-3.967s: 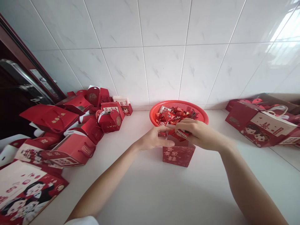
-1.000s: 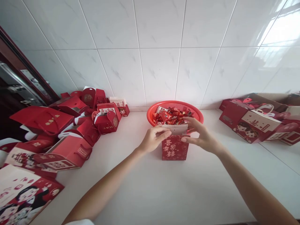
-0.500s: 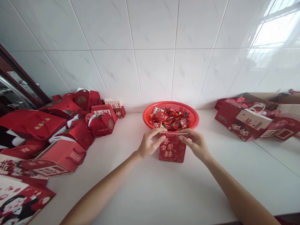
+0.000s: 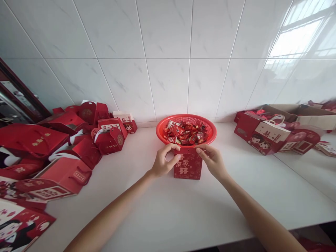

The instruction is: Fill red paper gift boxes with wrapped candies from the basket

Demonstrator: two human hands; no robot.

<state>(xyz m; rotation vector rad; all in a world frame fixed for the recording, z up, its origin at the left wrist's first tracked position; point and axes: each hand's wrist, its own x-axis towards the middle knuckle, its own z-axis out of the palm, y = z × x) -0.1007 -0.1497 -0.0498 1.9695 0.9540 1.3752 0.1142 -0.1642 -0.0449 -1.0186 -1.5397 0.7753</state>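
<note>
A small red gift box [image 4: 188, 169] with pale Chinese characters stands upright on the white counter. My left hand [image 4: 165, 160] pinches its top left edge between thumb and fingers. At the top right edge, my right hand [image 4: 211, 159] grips in the same way. A small hole shows near the middle of the box's top. Just behind it is a red plastic basket [image 4: 160, 134] holding many wrapped candies [image 4: 185, 132]. The inside of the box is hidden.
Many red gift boxes [image 4: 60, 171] are crowded along the left side of the counter [image 4: 147, 217]. On the right stand more decorated boxes [image 4: 265, 134] and an open cardboard carton [image 4: 304, 111]. A tiled wall [image 4: 168, 80] rises behind the basket.
The box's top edge, a pale raised strip before, now looks flat and red between my hands. My view has turned slightly to the right.
</note>
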